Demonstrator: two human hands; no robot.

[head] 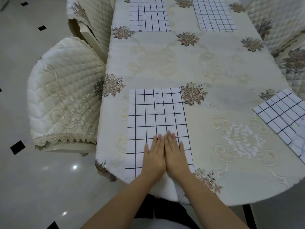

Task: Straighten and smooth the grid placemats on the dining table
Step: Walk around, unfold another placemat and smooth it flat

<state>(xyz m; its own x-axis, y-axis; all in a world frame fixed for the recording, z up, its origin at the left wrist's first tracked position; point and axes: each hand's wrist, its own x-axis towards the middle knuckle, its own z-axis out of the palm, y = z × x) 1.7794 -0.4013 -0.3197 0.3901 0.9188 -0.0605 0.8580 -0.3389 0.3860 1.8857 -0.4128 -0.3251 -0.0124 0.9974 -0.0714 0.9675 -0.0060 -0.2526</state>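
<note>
At the near edge of the desk [214, 66], left hand [154, 160] and right hand [175, 158] press flat, fingers straight and together, on the near placemat [155, 113]. Smoothing is underway; next, palms should likely sweep outward. The skewed right placemat [283, 116] awaits straightening.

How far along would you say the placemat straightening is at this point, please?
Looks done: the far left placemat and far right placemat lie flat. In hand: left hand and right hand press flat on the near placemat. Left: the right-edge placemat lies askew, its near corner rumpled.
</note>
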